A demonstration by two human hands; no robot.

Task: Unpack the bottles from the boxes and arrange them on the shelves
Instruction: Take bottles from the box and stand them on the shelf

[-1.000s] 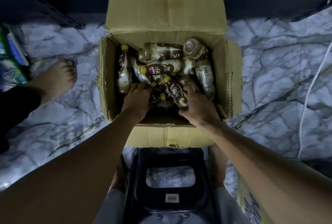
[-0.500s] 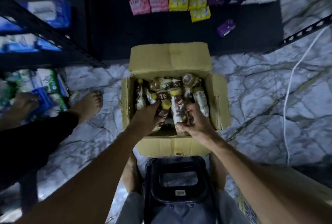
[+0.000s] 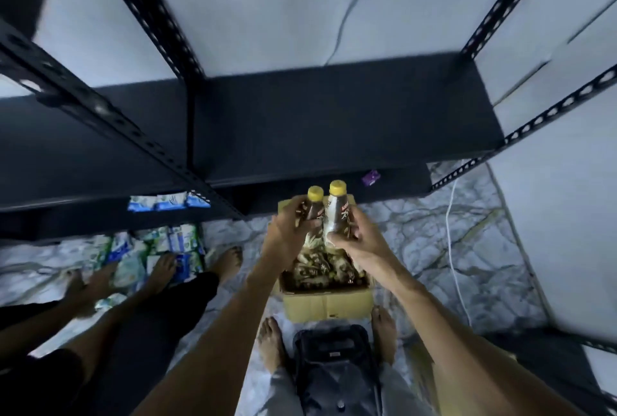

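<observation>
- We hold two small brown drink bottles upright, side by side and touching: the yellow-capped bottle on the left [image 3: 313, 210] in our left hand [image 3: 286, 237], the taller-looking yellow-capped bottle on the right [image 3: 335, 212] in our right hand [image 3: 359, 238].
- Each hand's fingers wrap closed around its bottle's lower body.
- Directly below our hands sits the open brown cardboard box [image 3: 329, 303], with more bottles piled inside.
- Beyond our hands stretches the bare black metal shelf [image 3: 334, 115].
- Well to the left of our left hand, blue-green packets [image 3: 150, 248] lie on the marble floor.
</observation>
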